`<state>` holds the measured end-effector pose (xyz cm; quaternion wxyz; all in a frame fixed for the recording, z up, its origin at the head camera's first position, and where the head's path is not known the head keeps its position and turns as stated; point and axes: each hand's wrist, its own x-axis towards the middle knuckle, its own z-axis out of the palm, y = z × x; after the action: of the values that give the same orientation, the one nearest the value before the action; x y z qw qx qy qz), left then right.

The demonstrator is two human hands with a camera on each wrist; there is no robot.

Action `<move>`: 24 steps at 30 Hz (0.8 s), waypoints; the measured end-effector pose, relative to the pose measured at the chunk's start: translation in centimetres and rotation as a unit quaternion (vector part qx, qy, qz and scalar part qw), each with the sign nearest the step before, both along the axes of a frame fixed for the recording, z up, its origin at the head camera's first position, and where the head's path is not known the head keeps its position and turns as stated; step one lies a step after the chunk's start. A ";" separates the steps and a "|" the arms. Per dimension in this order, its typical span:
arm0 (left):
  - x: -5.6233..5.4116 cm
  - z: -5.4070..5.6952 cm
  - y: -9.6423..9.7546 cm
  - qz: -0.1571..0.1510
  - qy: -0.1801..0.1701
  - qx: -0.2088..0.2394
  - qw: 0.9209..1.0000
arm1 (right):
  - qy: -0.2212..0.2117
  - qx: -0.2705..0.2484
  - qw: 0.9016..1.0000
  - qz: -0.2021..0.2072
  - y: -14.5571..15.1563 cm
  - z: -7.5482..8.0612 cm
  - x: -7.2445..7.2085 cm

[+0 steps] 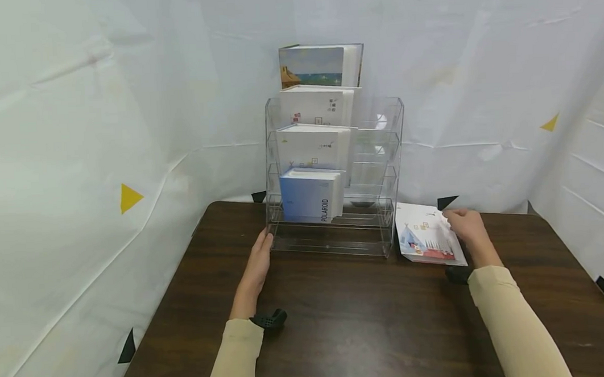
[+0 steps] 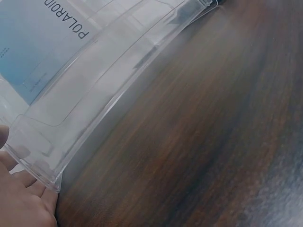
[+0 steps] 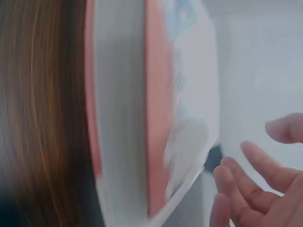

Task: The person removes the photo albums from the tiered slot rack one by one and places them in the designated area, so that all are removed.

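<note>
A clear tiered rack (image 1: 331,248) stands at the back of the table, holding several books in its left half. My left hand (image 1: 259,259) is at its lower left corner; in the left wrist view the fingers (image 2: 28,203) lie along the clear side wall with the thumb opposite, gripping it. Lowest in the rack is a blue-and-white POLAROID book (image 1: 307,197). A white book with a tent picture (image 1: 427,236) lies flat right of the rack. Over its right edge is my right hand (image 1: 467,225), fingers loosely bent; in the right wrist view nothing sits between fingers and thumb.
Higher tiers carry two white books, one above the other (image 1: 307,145) (image 1: 310,105), and a book with a seaside picture (image 1: 313,65) on top. White sheeting (image 1: 481,88) hangs behind and beside the dark wooden table (image 1: 350,322).
</note>
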<state>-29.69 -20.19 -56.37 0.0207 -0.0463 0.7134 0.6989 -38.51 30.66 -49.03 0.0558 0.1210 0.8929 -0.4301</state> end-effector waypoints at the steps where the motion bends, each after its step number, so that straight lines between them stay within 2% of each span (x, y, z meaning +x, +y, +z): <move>1: 0.0 0.0 0.0 0.000 -0.001 0.000 1.000 | 0.017 -0.009 1.000 -0.004 -0.5 0.2 0.4; 4: 0.0 -0.1 0.0 0.000 -0.004 0.002 1.000 | 0.070 -0.049 0.996 -0.019 -2.3 1.1 1.5; 7: 0.1 -0.2 0.0 0.002 -0.003 0.002 1.000 | 0.123 -0.095 0.987 -0.046 -4.2 2.2 2.6; 11: 0.1 -0.2 0.0 0.002 -0.001 0.000 1.000 | 0.180 -0.161 0.966 -0.090 -6.3 4.0 3.9; 14: 0.1 -0.2 0.1 0.001 0.002 -0.001 1.000 | 0.232 -0.202 0.946 -0.104 -7.9 5.2 4.6; 16: 0.1 -0.2 0.1 0.001 0.004 -0.001 1.000 | 0.271 -0.218 0.932 -0.099 -8.9 5.8 4.9; 20: 0.1 -0.2 0.0 -0.001 0.007 -0.001 1.000 | 0.352 -0.235 0.904 -0.062 -10.9 6.4 5.4; 22: 0.0 -0.2 -0.1 -0.003 0.007 0.000 1.000 | 0.378 -0.232 0.895 -0.040 -11.8 6.5 5.6; 24: 0.0 -0.2 -0.1 -0.007 0.009 0.000 1.000 | 0.391 -0.226 0.892 -0.018 -12.8 6.6 5.7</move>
<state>-29.69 -20.29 -56.52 0.0192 -0.0344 0.7137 0.6994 -32.81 17.81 -42.44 -0.2791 -0.0570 0.7190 -0.6340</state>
